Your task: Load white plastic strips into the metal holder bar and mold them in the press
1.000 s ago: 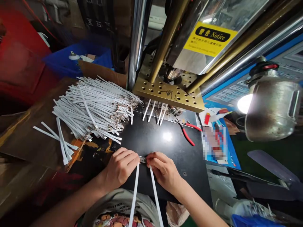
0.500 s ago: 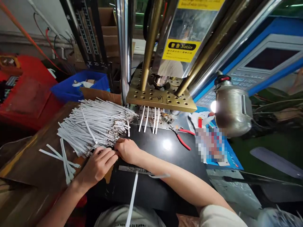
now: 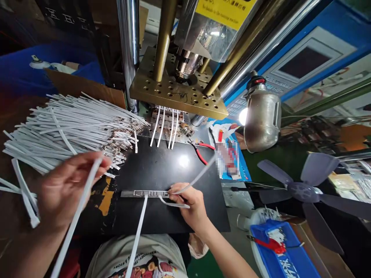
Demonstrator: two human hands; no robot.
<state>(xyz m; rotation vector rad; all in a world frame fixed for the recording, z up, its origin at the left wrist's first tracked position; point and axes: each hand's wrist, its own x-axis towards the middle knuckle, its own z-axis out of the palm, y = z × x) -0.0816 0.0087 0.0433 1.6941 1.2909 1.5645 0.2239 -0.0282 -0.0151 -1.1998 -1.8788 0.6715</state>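
My left hand (image 3: 68, 189), partly blurred, is raised near the pile with a white flat cable (image 3: 77, 216) pinched in its fingers. The cable hangs down toward the lower edge. My right hand (image 3: 189, 200) pinches another white flat cable (image 3: 199, 175) at the right end of a narrow metal fixture bar (image 3: 130, 194); that cable sticks up to the right. Two more white cables come out of the bar's slots: a long one (image 3: 140, 224) runs toward my shirt, and a short bent one (image 3: 172, 204) passes by my right fingers.
A big pile of white cables with metal ends (image 3: 78, 127) lies at left. Ahead, several cables (image 3: 159, 129) protrude beneath the press's brass plate (image 3: 179, 96). Red-handled pliers (image 3: 199, 154), a lamp (image 3: 262, 119), a fan (image 3: 304, 191) and a blue bin (image 3: 295, 247) are at right.
Both hands have parted from the pile's edge. My right hand moved right to the bar with a cable; my left hand lifted a cable leftward. The camera view has shifted right.
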